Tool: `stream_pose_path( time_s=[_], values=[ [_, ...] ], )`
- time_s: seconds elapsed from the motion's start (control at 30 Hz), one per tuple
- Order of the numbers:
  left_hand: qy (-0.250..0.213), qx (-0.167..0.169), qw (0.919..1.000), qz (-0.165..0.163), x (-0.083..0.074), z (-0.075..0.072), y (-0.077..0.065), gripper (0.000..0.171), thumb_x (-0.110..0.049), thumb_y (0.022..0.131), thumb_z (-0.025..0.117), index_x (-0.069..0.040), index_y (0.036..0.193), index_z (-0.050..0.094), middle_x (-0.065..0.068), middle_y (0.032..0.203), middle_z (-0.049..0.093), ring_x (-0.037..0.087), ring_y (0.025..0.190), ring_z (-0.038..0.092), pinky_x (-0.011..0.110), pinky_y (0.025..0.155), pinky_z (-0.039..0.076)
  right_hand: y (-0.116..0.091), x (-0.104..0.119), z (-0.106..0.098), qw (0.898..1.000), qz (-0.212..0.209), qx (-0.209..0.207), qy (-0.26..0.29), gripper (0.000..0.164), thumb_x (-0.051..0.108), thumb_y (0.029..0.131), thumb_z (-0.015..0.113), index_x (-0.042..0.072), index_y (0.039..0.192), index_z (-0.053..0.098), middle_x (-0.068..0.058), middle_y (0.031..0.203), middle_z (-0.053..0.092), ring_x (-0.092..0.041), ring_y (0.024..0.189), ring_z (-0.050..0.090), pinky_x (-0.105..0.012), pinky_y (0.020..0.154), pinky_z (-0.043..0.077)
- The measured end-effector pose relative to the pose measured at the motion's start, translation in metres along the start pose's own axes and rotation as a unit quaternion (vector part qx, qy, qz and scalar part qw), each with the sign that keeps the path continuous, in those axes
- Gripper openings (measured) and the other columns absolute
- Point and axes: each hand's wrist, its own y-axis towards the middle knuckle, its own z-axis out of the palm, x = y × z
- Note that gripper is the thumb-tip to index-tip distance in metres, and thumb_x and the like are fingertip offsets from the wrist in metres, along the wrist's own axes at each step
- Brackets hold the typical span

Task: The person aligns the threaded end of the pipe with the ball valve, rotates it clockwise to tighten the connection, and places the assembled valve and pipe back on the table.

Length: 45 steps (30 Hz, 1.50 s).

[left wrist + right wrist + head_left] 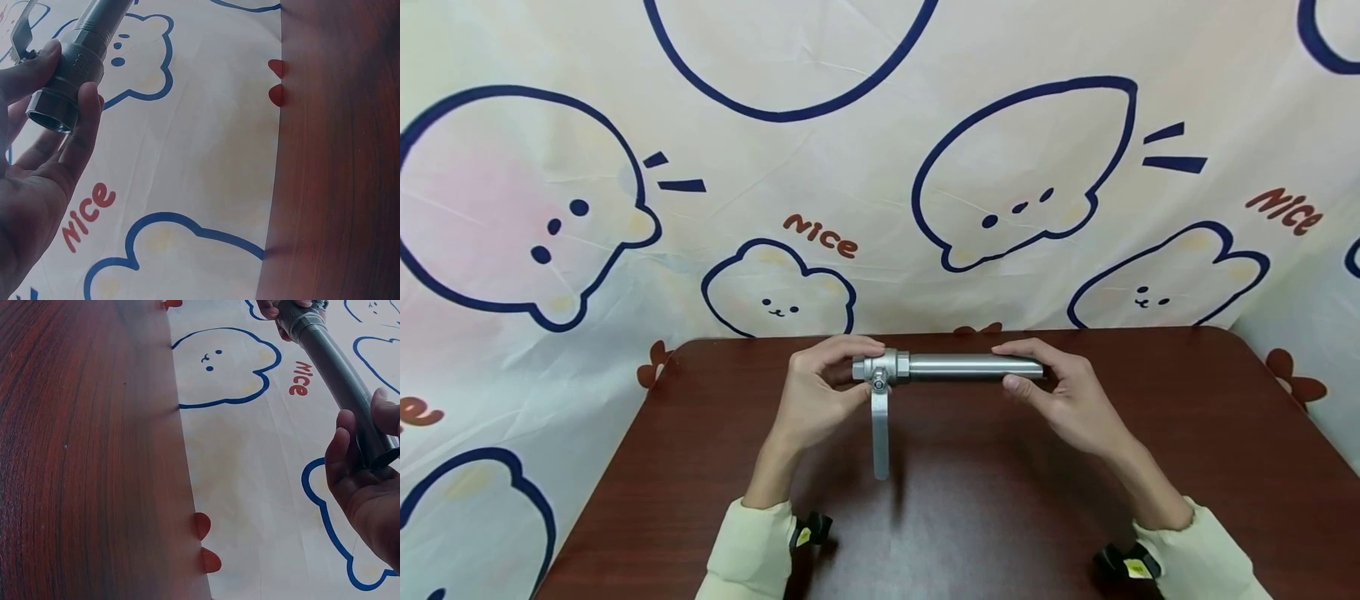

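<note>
A silver metal ball valve (891, 364) with a long steel pipe (958, 367) joined to its right side is held level over the table. Its flat lever handle (881, 437) points toward the person. My left hand (816, 392) grips the valve body at the left end, thumb below the lever's pivot and fingers over the top. At the other end, my right hand (1071, 396) holds the pipe between thumb and fingers. In the left wrist view the valve's open hex end (53, 111) shows between thumb and fingers. The pipe's open end (382, 459) shows in the right wrist view.
The dark brown wooden table (1000, 517) lies beneath both hands, its far edge meeting a pale cloth backdrop (880, 167) with blue cartoon outlines. Black straps with small devices (811, 531) sit at both wrists, beside pale sleeves (748, 542).
</note>
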Motion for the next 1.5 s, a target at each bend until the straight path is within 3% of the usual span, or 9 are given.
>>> stream_pose_path(
  time_s=[0.3, 0.6, 1.5],
  values=[
    [0.001, -0.006, 1.0, -0.001, 0.0017, -0.0005, 0.0001, 0.04, 0.018, 0.076, 0.086, 0.003, 0.112, 0.078, 0.019, 0.119, 0.076, 0.014, 0.108, 0.075, 0.033, 0.089, 0.066, 0.0022, 0.0012, 0.0025, 0.999, 0.01, 0.007, 0.041, 0.038, -0.003, 0.101, 0.069, 0.006, 0.138, 0.067, -0.014, 0.108, 0.074, -0.014, 0.087, 0.078, -0.025, 0.073, 0.066],
    [0.01, -0.011, 0.9999, -0.008, 0.0025, 0.0, -0.0001, 0.04, 0.017, 0.076, 0.086, 0.001, 0.113, 0.078, 0.018, 0.118, 0.077, 0.014, 0.106, 0.076, 0.034, 0.089, 0.066, 0.0011, 0.0021, 0.0035, 1.0, 0.009, -0.002, 0.02, 0.05, -0.004, 0.094, 0.079, 0.015, 0.138, 0.067, -0.006, 0.119, 0.07, -0.011, 0.087, 0.064, -0.021, 0.066, 0.056],
    [0.012, 0.002, 0.9999, 0.001, 0.0026, 0.0005, 0.0001, 0.038, 0.017, 0.079, 0.083, -0.001, 0.113, 0.079, 0.016, 0.116, 0.078, 0.014, 0.103, 0.075, 0.033, 0.088, 0.066, 0.0012, 0.0003, 0.0, 1.0, -0.009, -0.012, -0.011, 0.046, -0.007, 0.093, 0.077, 0.012, 0.135, 0.069, -0.006, 0.113, 0.073, -0.01, 0.085, 0.065, -0.022, 0.066, 0.054]
  ],
)
